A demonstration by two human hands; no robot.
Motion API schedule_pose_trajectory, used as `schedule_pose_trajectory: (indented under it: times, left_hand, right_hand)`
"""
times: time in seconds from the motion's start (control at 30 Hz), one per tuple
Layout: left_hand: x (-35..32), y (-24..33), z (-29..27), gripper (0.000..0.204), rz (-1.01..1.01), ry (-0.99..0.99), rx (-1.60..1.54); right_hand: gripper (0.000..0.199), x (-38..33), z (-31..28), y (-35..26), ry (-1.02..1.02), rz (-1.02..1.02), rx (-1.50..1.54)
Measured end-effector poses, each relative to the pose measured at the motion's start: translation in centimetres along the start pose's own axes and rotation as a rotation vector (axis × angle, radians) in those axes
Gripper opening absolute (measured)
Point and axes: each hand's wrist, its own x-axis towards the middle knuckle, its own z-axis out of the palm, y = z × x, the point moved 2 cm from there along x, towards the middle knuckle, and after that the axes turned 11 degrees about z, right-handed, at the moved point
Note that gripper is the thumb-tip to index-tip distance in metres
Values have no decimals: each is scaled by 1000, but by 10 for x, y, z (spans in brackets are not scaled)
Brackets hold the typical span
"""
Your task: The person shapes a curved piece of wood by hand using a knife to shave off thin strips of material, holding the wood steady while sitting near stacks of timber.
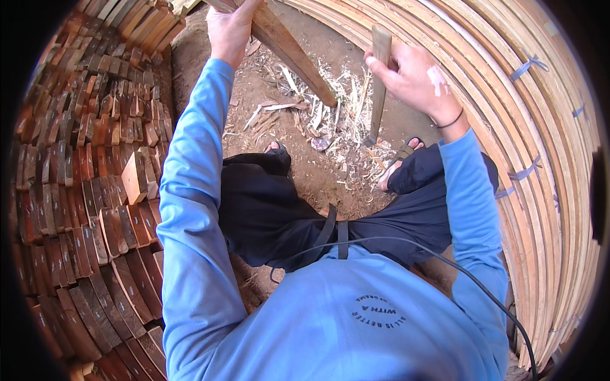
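Observation:
At the top left, my left hand (227, 30) is closed around the upper part of a long wooden beam (289, 47). The beam slants down to the right, and its lower end is over the wood shavings (346, 120) on the ground. My right hand (416, 79), on the right, grips a short flat wooden piece (379, 82) between thumb and fingers. This piece hangs nearly upright, its lower end just above my right foot's level. A gap separates it from the beam. The beam's top end runs out of view.
Stacked wooden boards (82, 203) rise along the left side. Long pale planks (508, 127), some tied with blue strips, curve along the right. My sandaled feet stand either side of the shavings. A dark cable (445, 260) crosses my lap and blue shirt.

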Motion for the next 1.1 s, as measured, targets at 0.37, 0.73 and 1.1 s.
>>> schedule_pose_trajectory:
  times: [0.37, 0.73, 1.1]
  left_hand:
    - [-17, 11, 3, 22, -47, 18, 13]
    - [-13, -29, -49, 34, -56, 59, -273]
    - [-41, -47, -122, 19, -214, 354, -633]
  right_hand:
    - [14, -124, 17, 19, -407, 331, 317]
    - [51, -215, 47, 29, -879, 1259, 1128]
    - [40, -246, 79, 52, -445, 1562, 1594]
